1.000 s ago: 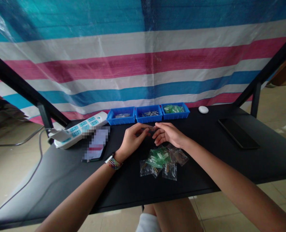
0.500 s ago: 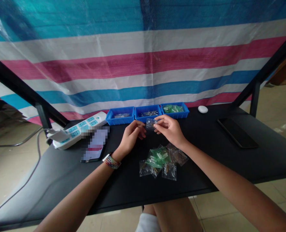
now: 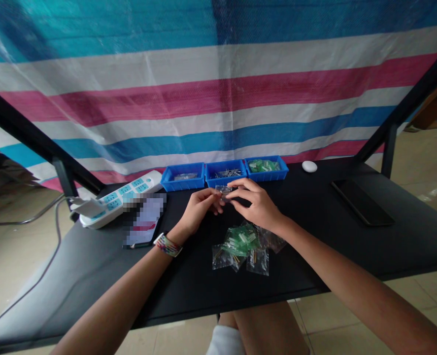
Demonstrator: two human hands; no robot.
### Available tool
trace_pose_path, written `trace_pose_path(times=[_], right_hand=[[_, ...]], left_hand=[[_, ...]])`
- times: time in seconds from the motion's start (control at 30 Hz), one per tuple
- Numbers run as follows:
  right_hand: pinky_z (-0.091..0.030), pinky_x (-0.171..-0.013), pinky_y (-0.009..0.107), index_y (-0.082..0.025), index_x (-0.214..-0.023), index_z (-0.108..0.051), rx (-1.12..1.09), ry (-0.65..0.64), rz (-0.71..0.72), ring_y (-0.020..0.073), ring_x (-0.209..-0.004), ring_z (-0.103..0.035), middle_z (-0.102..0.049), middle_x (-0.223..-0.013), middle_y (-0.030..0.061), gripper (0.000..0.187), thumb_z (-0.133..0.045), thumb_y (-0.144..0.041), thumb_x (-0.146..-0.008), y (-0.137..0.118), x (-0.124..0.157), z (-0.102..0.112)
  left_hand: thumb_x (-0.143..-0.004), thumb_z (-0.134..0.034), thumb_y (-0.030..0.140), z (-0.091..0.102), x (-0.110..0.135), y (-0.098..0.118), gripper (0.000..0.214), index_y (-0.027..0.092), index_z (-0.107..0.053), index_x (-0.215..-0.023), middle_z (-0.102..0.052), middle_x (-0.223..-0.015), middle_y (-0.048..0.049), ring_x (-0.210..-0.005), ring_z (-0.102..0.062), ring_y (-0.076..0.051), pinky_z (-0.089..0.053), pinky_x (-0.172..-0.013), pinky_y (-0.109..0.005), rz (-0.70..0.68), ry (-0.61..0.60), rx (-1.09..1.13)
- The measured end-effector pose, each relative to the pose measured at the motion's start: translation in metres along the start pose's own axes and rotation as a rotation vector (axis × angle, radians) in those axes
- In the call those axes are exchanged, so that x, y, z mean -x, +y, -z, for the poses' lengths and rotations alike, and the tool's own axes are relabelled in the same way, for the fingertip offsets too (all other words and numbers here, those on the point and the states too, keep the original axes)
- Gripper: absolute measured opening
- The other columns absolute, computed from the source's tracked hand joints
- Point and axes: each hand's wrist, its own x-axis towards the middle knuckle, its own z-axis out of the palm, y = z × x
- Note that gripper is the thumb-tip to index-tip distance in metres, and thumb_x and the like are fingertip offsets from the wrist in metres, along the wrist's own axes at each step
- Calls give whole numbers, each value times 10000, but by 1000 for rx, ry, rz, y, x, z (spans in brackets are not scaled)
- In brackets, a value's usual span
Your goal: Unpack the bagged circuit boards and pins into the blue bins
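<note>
Between my two hands is a small clear plastic bag (image 3: pixel 223 189), held above the black table just in front of the blue bins. My left hand (image 3: pixel 200 206) pinches its left side between thumb and fingers. My right hand (image 3: pixel 255 201) has its fingertips closed on the right side; the exact contact is partly hidden. Nearer me lies a pile of small bags: green-looking ones (image 3: pixel 242 239) with white pieces, and clear bags (image 3: pixel 258 261) with thin brass-coloured pins. My right wrist covers part of that pile.
Three blue bins stand along the back: a left bin (image 3: pixel 183 184) with clear bags, a middle bin (image 3: pixel 225 178) with metal pins, a right bin (image 3: pixel 265 174) with green bags. A power strip (image 3: pixel 124 197), two phones (image 3: pixel 146 224) (image 3: pixel 362 202) and a white oval object (image 3: pixel 309 166) lie around.
My left hand has moved right and taken hold of the bag's left side. The bag has shifted slightly left and down, and my right fingers have spread a little around it.
</note>
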Motion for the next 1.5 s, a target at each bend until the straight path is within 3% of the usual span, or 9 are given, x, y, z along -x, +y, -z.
trace_pose_path(times=[0.1, 0.2, 0.37, 0.5, 0.63, 0.73, 0.87, 1.07, 1.5], right_hand=[[-553, -919, 399, -239, -1023, -751, -63, -63, -58, 228, -995, -667, -689, -1081, 75, 161, -668, -165, -906, -2, -2, 7], [-521, -711, 311, -214, -900, -748, -159, -338, -106, 170, -743, -624, -682, -858, 27, 64, -767, -263, -864, -4, -4, 18], [-478, -680, 273, -200, -851, -780, -127, -727, -134, 169, -753, -627, -675, -805, 15, 280, -920, -387, -696, 3, -4, 28], [-462, -671, 262, -204, -905, -794, -84, -802, -208, 166, -758, -621, -678, -823, 9, 394, -963, -404, -611, 7, -4, 26], [-446, -647, 258, -193, -872, -773, -150, -797, -284, 158, -731, -606, -676, -789, -2, 356, -956, -352, -612, 7, -5, 25], [-422, -617, 253, -181, -840, -721, -270, -717, -363, 138, -677, -571, -653, -738, -23, 299, -918, -302, -651, 8, -6, 24], [-435, -605, 256, -184, -780, -610, -538, -407, -515, 121, -635, -550, -618, -700, -37, 344, -887, -373, -705, 7, -8, 17], [-463, -517, 235, -197, -772, -566, -692, -71, -648, 114, -598, -541, -572, -679, -47, 463, -896, -512, -691, 5, -9, 1], [-637, -635, 297, -177, -918, -666, -819, -121, -682, 138, -685, -684, -707, -838, 16, 335, -876, -364, -736, 5, -7, 1]], left_hand=[[-834, -767, 449, 5, -3, 2, 317, 158, -662, -904, -736, -783, -35, -570, -678, -134, -499, -538, -233, -42, 126, -8], [-841, -760, 447, 15, -7, 4, 330, 162, -634, -949, -751, -875, -44, -597, -711, -134, -518, -564, -232, -89, 275, 8], [-838, -745, 460, 32, -15, 9, 381, 169, -611, -1044, -774, -1064, -101, -677, -761, -159, -554, -600, -241, -126, 455, 130], [-906, -592, 503, 35, -15, 9, 432, 187, -611, -1200, -740, -1267, -147, -790, -792, -201, -587, -640, -279, -170, 446, 189], [-894, -592, 433, 31, -14, 6, 393, 174, -638, -1187, -744, -1234, -141, -775, -780, -192, -573, -629, -275, -205, 403, 139], [-883, -615, 391, 26, -11, 5, 292, 161, -672, -1054, -758, -1020, -88, -687, -734, -158, -537, -591, -251, -230, 349, 56], [-918, -614, 441, 16, -4, 7, 291, 160, -686, -937, -673, -737, -18, -581, -649, -136, -511, -573, -251, -201, 117, -69], [-919, -683, 527, -6, 8, 11, 374, 156, -657, -887, -708, -741, -42, -638, -674, -155, -511, -599, -255, -107, -225, -211], [-854, -785, 476, -5, 5, 6, 342, 167, -639, -865, -690, -680, -14, -596, -656, -144, -511, -591, -249, -134, -132, -207]])
